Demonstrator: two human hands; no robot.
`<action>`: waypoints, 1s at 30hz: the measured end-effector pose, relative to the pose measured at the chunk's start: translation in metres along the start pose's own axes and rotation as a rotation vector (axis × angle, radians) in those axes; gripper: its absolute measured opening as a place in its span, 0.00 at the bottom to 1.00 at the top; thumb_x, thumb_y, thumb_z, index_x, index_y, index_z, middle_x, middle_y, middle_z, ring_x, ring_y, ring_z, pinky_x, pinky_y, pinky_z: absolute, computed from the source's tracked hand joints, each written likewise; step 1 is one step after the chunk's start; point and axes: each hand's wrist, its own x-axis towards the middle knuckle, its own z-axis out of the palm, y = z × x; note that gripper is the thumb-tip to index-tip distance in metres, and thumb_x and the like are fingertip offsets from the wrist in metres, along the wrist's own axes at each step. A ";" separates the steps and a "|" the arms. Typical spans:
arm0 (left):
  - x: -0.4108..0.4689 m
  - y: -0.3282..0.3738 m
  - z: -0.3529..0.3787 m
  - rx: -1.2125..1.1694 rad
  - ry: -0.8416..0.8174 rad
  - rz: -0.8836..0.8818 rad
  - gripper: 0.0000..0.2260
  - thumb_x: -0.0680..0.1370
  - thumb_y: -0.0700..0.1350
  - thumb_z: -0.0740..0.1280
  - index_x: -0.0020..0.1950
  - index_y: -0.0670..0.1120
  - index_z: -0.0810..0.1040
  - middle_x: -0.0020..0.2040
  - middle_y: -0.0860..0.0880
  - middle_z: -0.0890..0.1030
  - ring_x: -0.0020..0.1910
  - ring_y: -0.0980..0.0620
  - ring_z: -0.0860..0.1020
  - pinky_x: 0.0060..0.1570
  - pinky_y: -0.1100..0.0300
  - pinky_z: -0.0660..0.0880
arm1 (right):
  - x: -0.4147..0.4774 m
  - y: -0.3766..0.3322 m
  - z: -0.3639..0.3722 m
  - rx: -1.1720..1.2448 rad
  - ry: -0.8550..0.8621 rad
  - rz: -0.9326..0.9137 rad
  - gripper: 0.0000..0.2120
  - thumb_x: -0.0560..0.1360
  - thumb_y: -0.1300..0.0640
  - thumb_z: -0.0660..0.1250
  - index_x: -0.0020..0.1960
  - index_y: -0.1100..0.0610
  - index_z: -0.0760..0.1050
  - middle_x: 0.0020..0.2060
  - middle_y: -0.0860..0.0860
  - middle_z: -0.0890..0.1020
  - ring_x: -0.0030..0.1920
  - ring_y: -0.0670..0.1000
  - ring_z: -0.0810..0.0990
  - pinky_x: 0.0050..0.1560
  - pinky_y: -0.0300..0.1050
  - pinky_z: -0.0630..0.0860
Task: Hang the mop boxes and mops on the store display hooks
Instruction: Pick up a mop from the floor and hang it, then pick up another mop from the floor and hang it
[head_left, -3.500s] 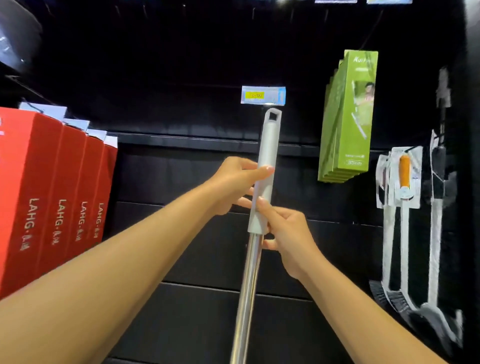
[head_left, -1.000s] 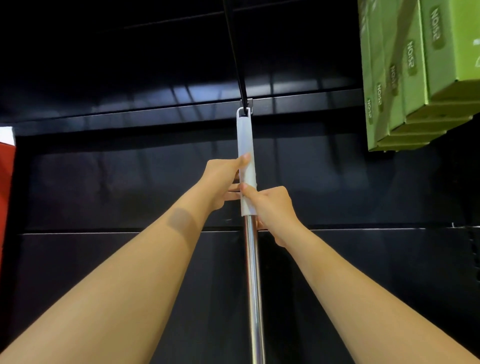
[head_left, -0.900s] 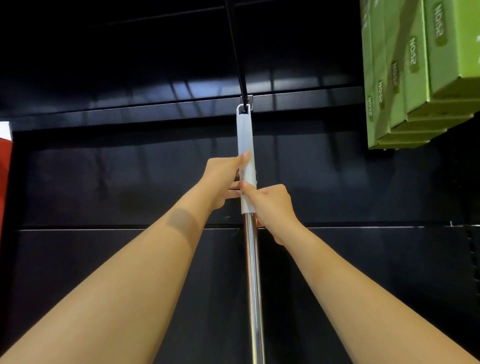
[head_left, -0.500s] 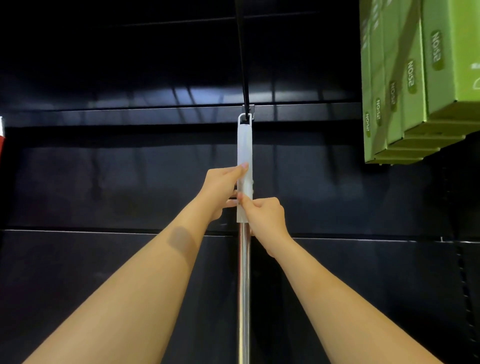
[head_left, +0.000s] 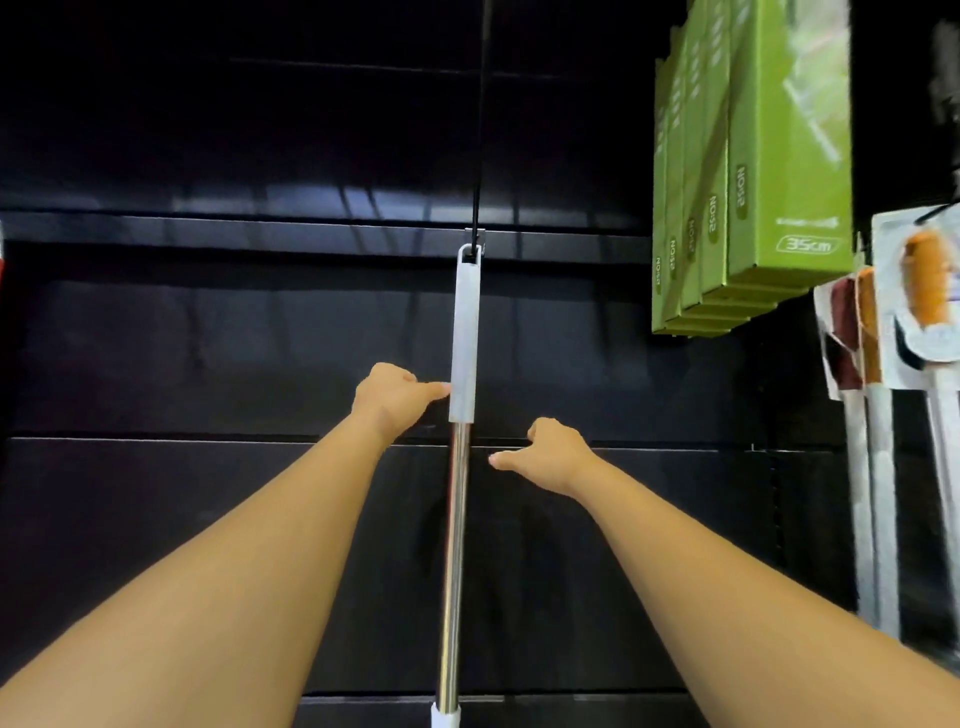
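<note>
The mop hangs by the loop at the top of its grey grip (head_left: 464, 332) from a black display hook (head_left: 482, 156) on the dark wall. Its shiny metal pole (head_left: 456, 545) runs straight down out of the bottom of the view, so the mop head is hidden. My left hand (head_left: 387, 397) is just left of the grip, with one fingertip touching its lower edge and the other fingers curled. My right hand (head_left: 550, 457) is to the right of the pole, apart from it, loosely curled and holding nothing.
Several green mop boxes (head_left: 753, 166) hang on a hook at the upper right. Packaged brushes with orange handles (head_left: 914, 312) hang at the far right edge. A black slatted wall panel (head_left: 208, 338) fills the background.
Both hands have let go of the grey grip and moved apart, the right hand down and to the right. The mop now hangs on the hook by itself.
</note>
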 end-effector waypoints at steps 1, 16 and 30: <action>-0.009 -0.001 -0.006 0.093 -0.020 0.003 0.16 0.76 0.52 0.71 0.39 0.41 0.74 0.36 0.47 0.74 0.36 0.51 0.75 0.38 0.60 0.73 | -0.015 0.004 -0.009 -0.079 -0.015 0.040 0.30 0.75 0.46 0.70 0.70 0.59 0.66 0.64 0.56 0.74 0.61 0.56 0.76 0.53 0.44 0.73; -0.224 0.003 0.001 0.836 -0.421 0.263 0.43 0.70 0.73 0.61 0.77 0.49 0.59 0.72 0.39 0.68 0.70 0.36 0.67 0.70 0.39 0.61 | -0.310 0.043 -0.088 -0.768 -0.034 0.542 0.35 0.73 0.38 0.68 0.71 0.57 0.64 0.67 0.58 0.72 0.66 0.63 0.71 0.64 0.61 0.71; -0.479 0.015 0.121 0.673 -0.968 0.487 0.49 0.69 0.77 0.56 0.80 0.52 0.46 0.80 0.38 0.49 0.77 0.33 0.50 0.73 0.36 0.51 | -0.610 0.151 -0.121 -0.667 -0.119 1.185 0.46 0.72 0.31 0.64 0.77 0.58 0.54 0.71 0.62 0.67 0.68 0.64 0.69 0.67 0.62 0.69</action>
